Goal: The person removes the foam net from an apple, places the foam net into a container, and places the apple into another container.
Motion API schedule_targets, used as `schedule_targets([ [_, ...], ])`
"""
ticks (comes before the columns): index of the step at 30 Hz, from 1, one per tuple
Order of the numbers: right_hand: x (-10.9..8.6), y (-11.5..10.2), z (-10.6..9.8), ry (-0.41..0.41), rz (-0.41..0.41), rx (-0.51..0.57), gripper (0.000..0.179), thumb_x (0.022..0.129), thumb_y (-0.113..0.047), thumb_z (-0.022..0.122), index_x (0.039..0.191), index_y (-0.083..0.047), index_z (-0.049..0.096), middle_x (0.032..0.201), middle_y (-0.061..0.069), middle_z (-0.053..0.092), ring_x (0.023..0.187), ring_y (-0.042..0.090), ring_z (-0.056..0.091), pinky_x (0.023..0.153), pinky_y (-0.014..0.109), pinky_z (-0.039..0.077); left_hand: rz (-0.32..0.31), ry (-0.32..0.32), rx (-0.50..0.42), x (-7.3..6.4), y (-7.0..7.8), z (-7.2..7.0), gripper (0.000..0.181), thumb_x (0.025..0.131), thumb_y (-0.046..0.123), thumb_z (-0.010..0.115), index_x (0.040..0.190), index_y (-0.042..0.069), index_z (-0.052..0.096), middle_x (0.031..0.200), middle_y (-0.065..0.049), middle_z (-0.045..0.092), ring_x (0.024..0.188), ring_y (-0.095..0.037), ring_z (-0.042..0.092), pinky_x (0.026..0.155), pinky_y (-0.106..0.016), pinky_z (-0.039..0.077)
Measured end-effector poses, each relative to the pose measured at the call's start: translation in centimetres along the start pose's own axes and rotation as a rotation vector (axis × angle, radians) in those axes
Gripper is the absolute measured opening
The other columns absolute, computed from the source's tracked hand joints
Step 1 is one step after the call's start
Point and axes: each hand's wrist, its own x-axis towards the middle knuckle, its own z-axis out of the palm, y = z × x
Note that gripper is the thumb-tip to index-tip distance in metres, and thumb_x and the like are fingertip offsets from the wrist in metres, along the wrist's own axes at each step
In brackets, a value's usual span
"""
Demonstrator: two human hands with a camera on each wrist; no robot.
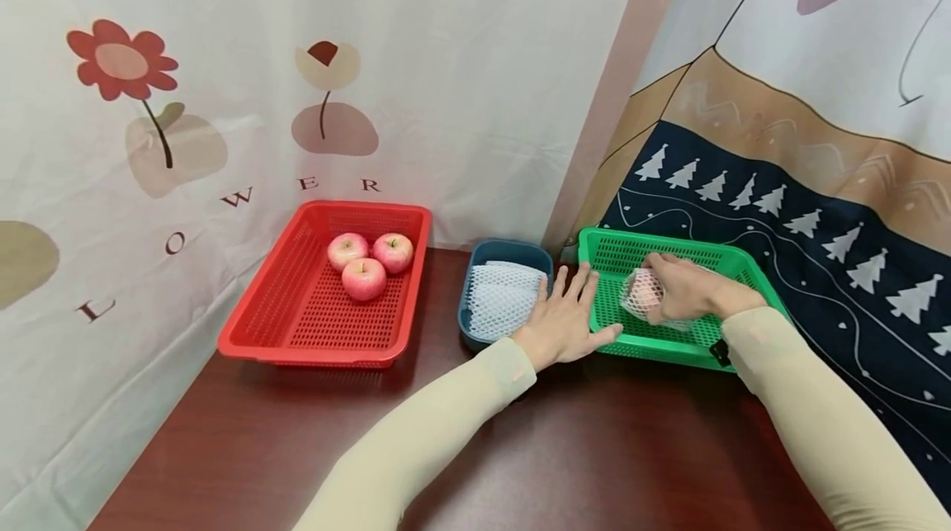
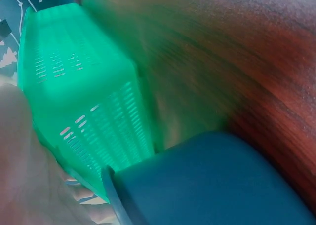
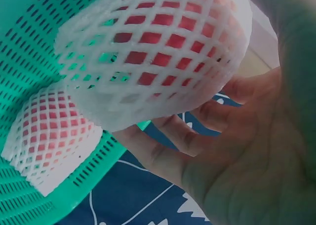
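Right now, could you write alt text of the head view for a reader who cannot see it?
A person's right hand holds a reddish fruit in white foam netting inside a green rectangular plastic basket. The left hand, spread open, is by a blue plastic container of white foam nets; farther left, a red plastic basket holds three round reddish apples.

I count three bare apples [image 1: 365, 278], two netted fruits [image 3: 52, 131], one red basket [image 1: 418, 283], one green basket [image 1: 654, 349] and one blue bin [image 1: 513, 248] on my feed. I see two hands [image 1: 560, 320], while the white foam nets [image 1: 501, 300] overlap too much for me to number
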Motion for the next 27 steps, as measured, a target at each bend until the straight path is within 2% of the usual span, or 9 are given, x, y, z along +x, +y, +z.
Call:
schedule_targets([
  [10, -0.5, -0.8, 0.3, 0.058, -0.003, 0.022, 0.086, 0.083, -0.028, 0.096, 0.153, 0.001, 0.054, 0.133, 0.027, 0.065, 0.103, 0.031, 0.068, 0.089, 0.051, 0.064, 0.0, 0.015, -0.004, 0.0, 0.0, 0.1, 0.102, 0.113, 0.085, 0.036, 0.189, 0.021, 0.012, 0.2, 0.001, 0.005, 0.186, -0.038, 0.011, 0.149, -0.067, 0.016],
  [17, -0.9, -2.2, 0.6, 0.113, -0.062, 0.053, 0.088, 0.084, -0.03, 0.095, 0.156, 0.002, 0.054, 0.137, 0.029, 0.064, 0.107, 0.035, 0.068, 0.091, 0.056, 0.065, 0.005, 0.016, -0.014, -0.3, -0.8, 0.0, 0.102, 0.113, 0.086, 0.036, 0.189, 0.023, 0.013, 0.2, 0.001, 0.007, 0.186, -0.035, 0.013, 0.149, -0.065, 0.016],
  [27, -1.7, -3.8, -0.1, 0.176, -0.089, 0.051, 0.086, 0.087, -0.029, 0.094, 0.159, -0.006, 0.054, 0.143, 0.027, 0.061, 0.112, 0.035, 0.068, 0.093, 0.058, 0.064, 0.052, 0.035, -0.033, -1.6, -2.2, -1.4, 0.1, 0.113, 0.083, 0.043, 0.189, 0.023, 0.017, 0.199, -0.004, 0.013, 0.185, -0.038, 0.015, 0.149, -0.066, 0.018],
])
